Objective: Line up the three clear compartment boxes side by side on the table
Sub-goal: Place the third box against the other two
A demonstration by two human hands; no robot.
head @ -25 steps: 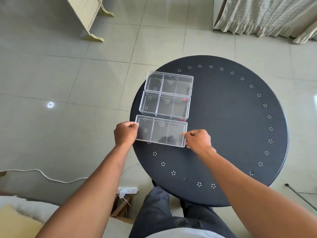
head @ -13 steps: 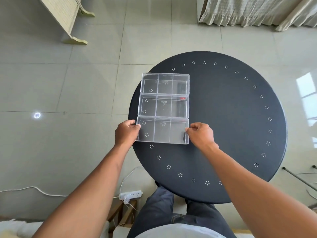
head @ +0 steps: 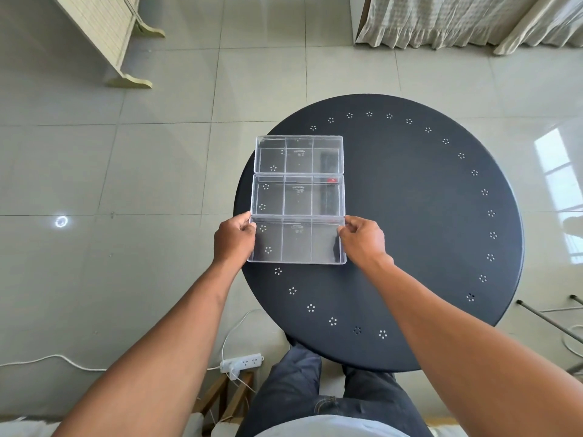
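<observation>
Three clear compartment boxes lie in a column on the left part of the round black table. The far box and the middle box touch along their long sides. The near box sits flush against the middle one, its edges lined up with it. My left hand grips the near box's left end, and my right hand grips its right end. Each box has three compartments and looks empty.
The table's left edge runs just under the boxes' left ends. A white power strip and cable lie on the tiled floor below. A cream wooden screen stands far left, curtains at the back right. Thin metal rods lie at the right.
The near box has been slid forward and straightened, closing the gap to the middle box. Both hands stayed on its ends. The camera view shifted slightly.
</observation>
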